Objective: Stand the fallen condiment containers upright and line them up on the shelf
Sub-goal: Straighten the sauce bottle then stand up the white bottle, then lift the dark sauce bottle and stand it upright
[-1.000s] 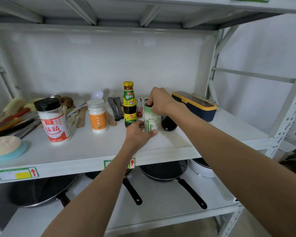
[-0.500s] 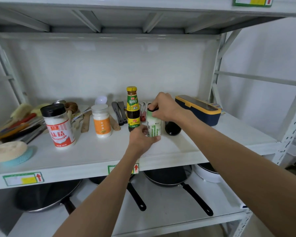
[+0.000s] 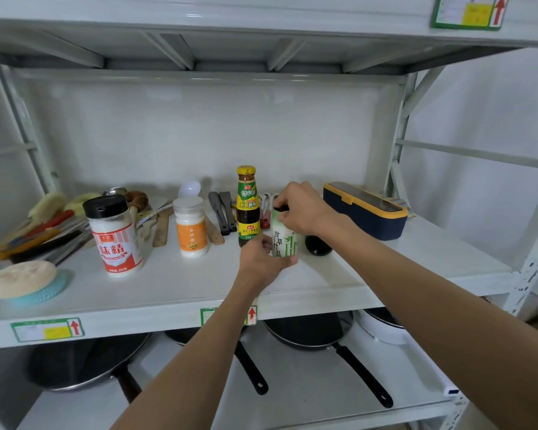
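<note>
Green-striped salt jar [image 3: 284,243] stands upright on the shelf [image 3: 168,283], just right of the sauce bottle [image 3: 247,206]. Left hand [image 3: 261,259] grips its base, right hand [image 3: 298,209] its cap. Setting-down step; next, release and align the row.

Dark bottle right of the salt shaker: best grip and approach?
Judging by pose, grip the dark bottle around its round body, coming from the front-right. It looks to lie on its side, with the right hand and salt shaker crowding its left.
</note>
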Demonstrator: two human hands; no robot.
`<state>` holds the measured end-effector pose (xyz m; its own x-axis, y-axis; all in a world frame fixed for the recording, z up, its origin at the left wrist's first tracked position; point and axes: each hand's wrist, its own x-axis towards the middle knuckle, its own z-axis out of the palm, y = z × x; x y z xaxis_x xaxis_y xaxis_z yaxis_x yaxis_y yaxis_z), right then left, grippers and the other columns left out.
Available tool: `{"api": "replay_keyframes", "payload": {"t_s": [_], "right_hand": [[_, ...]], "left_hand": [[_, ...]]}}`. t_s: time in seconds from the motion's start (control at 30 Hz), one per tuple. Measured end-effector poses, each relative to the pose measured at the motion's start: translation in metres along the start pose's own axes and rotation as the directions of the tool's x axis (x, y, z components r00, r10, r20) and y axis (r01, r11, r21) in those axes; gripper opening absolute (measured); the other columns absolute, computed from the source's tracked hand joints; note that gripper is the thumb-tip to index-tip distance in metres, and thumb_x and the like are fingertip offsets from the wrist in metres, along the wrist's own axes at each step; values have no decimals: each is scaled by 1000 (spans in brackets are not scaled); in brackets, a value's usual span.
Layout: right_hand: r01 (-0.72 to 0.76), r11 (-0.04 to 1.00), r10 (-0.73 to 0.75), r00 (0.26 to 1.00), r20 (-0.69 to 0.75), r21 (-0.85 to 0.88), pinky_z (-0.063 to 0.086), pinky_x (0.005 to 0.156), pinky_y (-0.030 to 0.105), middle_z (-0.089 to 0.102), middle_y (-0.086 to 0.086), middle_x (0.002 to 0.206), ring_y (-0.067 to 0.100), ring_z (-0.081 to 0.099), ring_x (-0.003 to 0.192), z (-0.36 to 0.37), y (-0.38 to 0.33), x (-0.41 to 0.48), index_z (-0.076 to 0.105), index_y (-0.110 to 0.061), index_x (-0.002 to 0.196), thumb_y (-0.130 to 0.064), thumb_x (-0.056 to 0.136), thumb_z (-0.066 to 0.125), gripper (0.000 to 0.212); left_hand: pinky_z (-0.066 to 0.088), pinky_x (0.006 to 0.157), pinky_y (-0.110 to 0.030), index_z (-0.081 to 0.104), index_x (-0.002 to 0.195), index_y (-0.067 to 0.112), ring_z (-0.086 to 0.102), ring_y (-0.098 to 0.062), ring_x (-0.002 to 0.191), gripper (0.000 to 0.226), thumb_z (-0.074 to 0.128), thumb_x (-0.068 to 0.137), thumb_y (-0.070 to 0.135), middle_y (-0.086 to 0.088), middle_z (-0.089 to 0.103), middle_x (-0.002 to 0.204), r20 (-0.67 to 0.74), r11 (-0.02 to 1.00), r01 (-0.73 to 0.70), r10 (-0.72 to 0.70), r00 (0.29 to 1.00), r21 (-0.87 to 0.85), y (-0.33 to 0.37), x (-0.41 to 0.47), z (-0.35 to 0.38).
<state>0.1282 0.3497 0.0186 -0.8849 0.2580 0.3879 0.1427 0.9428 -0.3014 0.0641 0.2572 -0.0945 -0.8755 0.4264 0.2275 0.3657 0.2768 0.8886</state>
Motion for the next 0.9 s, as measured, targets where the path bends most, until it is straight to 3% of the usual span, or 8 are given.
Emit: {"api": "replay_keyframes", "payload": {"t_s": [0.13, 0.37, 0.53, 0.63, 0.73, 0.8, 0.9], "right_hand": [[-1, 998, 2, 1000, -11, 60, 52, 95, 35, 66, 13, 117, 25, 59, 113, -1, 4, 1, 71, -5, 109, 9, 83, 60, 31], [2, 981, 0, 1000, -9, 194, 40, 94, 17, 69, 10, 122, 21, 62, 117, -3, 15, -1, 73, -4, 112, 8, 84, 64, 31], [52, 982, -64, 996, 64, 179, 42, 95, 22, 69, 7, 124, 20, 60, 119, -11, 13, -5, 72, -6, 115, 0, 91, 60, 27], [23, 956, -69, 987, 145, 294, 40, 99, 26, 65, 3, 131, 16, 55, 122, -22, 22, -10, 69, -9, 123, -15, 100, 50, 30], [-42, 889, 43, 999, 9, 457, 35, 100, 23, 62, 4, 134, 9, 50, 121, -20, 46, -16, 64, -9, 129, -17, 104, 42, 34], [-119, 859, 184, 980, -81, 499, 37, 98, 25, 65, 8, 129, 16, 55, 120, -12, 69, -19, 65, -7, 125, -18, 104, 41, 34], [-276, 830, 344, 937, -56, 484, 43, 84, 36, 67, 25, 113, 28, 60, 100, -2, 104, -24, 67, 4, 114, -17, 101, 43, 34]], "left_hand": [[41, 59, -13, 61, 101, 14, 54, -4, 76, 52, 92, 61, 30, 4, 63, 93, 3, 1000, 2, -2, 1000, -21, 0, -1, 0], [41, 59, -14, 59, 100, 12, 50, -6, 74, 55, 93, 60, 29, 1, 57, 92, -11, 999, 8, -8, 1000, -36, 0, 1, 0], [45, 64, -17, 60, 98, 12, 50, -10, 75, 54, 92, 59, 32, 4, 55, 87, -21, 1000, 10, -10, 1000, -16, 2, -1, 0], [40, 59, -14, 62, 99, 11, 48, -5, 70, 51, 91, 62, 29, 7, 52, 82, -22, 1000, 17, -17, 1000, -20, 4, -3, -1], [38, 59, -13, 61, 101, 12, 47, -3, 69, 51, 91, 63, 28, 8, 52, 82, -20, 1000, 13, -14, 1000, -8, 5, -3, -2], [39, 59, -13, 61, 101, 12, 48, -3, 71, 51, 91, 63, 28, 7, 54, 85, -16, 1000, 19, -20, 1000, -10, 6, -4, -2], [42, 63, -14, 60, 101, 13, 50, -3, 75, 52, 91, 62, 28, 6, 56, 88, -26, 1000, 9, -9, 1000, 1, 8, -4, -1]]}}
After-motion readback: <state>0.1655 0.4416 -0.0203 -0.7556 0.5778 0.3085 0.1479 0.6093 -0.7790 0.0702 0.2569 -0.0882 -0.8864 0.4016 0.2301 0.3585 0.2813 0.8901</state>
